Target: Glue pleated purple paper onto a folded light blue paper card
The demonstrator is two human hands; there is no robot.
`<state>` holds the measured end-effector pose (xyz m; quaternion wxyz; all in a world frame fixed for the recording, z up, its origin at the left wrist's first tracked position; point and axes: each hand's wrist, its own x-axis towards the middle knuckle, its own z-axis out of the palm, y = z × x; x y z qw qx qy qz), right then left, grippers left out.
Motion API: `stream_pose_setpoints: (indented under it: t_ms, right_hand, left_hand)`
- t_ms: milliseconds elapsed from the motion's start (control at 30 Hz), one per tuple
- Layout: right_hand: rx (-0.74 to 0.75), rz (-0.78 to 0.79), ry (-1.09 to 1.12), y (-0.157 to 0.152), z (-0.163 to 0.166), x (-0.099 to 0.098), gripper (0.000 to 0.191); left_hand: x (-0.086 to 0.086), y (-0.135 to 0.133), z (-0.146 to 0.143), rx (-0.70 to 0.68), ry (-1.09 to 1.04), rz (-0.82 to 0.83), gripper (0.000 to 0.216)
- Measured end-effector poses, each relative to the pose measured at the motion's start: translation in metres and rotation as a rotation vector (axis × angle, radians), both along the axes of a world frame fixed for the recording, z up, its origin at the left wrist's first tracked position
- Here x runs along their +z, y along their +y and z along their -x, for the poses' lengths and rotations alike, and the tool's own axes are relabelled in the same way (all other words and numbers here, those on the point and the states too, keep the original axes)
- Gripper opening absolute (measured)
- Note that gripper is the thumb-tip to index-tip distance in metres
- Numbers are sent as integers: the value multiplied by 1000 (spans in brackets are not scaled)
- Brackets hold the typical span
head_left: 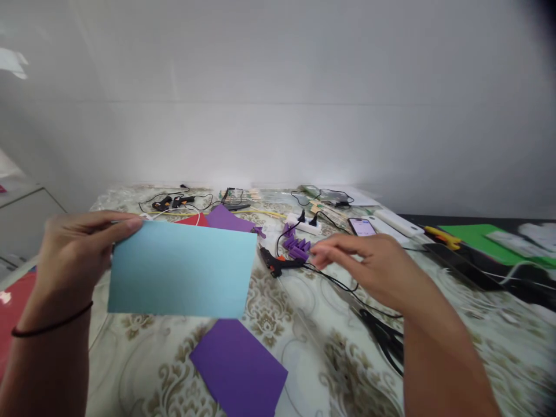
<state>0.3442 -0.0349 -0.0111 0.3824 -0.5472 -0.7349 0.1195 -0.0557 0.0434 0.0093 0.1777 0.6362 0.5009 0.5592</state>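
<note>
Pinching light-blue paper (182,272) by one corner, the left hand (87,246) risks letting it droop; the right hand (376,263), fingertips together, seems empty.

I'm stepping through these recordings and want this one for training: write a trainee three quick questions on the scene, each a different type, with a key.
1. Multiple choice: what colour is the sheet held in the left hand?
A) purple
B) light blue
C) green

2. True or false: the smartphone is lit up.

3. Short answer: in the picture, which tool lies between that sheet and the right hand?

Key: 1. B, light blue. 2. True. 3. The black glue gun.
</note>
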Motion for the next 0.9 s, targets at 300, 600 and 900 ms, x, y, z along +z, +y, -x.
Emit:
stream_pose_setpoints:
  t_ms: [300, 600, 900]
  right_hand:
    - [132, -362, 151, -9, 84, -11, 12]
    - [269, -269, 204, -16, 95, -12, 16]
    - [218, -235, 120, -2, 48, -8, 15]
  left_hand:
    - [-19, -30, -78, -542, 321, -273, 9]
    - [-24, -47, -96, -681, 263, -217, 10]
    - [2, -24, -10, -188, 71, -115, 13]
